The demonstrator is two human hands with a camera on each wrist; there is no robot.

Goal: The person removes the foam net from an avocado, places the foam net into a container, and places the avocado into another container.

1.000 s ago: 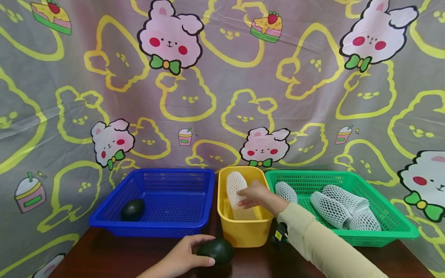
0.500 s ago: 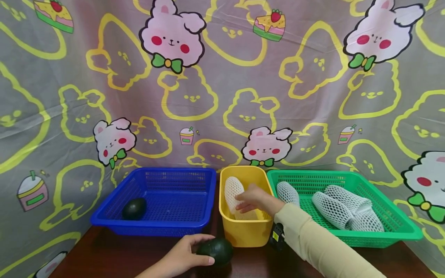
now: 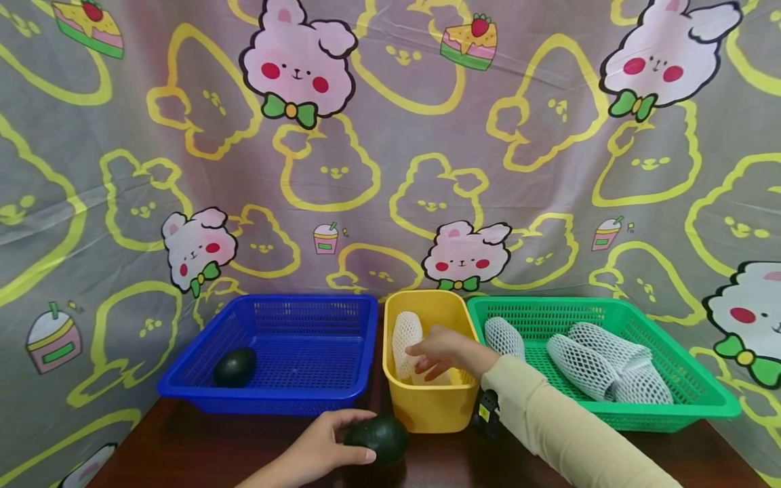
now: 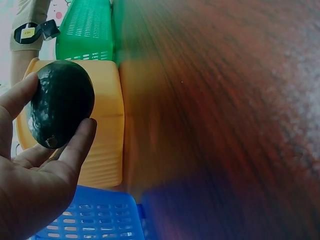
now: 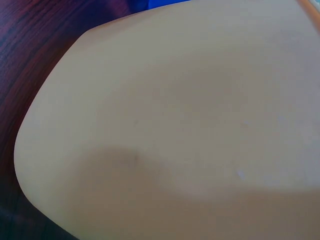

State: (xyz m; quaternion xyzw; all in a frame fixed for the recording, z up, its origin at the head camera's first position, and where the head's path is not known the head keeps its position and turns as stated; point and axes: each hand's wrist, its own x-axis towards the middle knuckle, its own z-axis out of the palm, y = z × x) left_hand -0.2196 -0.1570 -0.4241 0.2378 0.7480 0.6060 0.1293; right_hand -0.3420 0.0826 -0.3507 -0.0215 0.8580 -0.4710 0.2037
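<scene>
My left hand (image 3: 323, 444) grips a dark green avocado (image 3: 381, 439) low over the table, just in front of the yellow bin (image 3: 434, 410). In the left wrist view, thumb and fingers wrap the sides of the avocado (image 4: 62, 102), its stem end toward the palm. Inside the yellow bin, my right hand (image 3: 445, 349) reaches left, fingertips at a white foam net sleeve (image 3: 405, 339) leaning on the bin's left wall. Whether those fingers pinch the sleeve cannot be made out. The right wrist view shows mostly the bin's yellow wall (image 5: 175, 100), with no hand visible.
At left, a blue basket (image 3: 265, 398) contains another avocado (image 3: 234, 367). A green basket (image 3: 671, 415) on the right holds several net-sleeved pieces (image 3: 582, 366). All three containers stand on a dark wooden table (image 3: 183, 447) before a patterned curtain (image 3: 366, 156).
Within the yellow bin, the foam net sleeve has sunk slightly and shifted left, and the right hand's fingers have bent downward a little. The left hand keeps its place with the avocado.
</scene>
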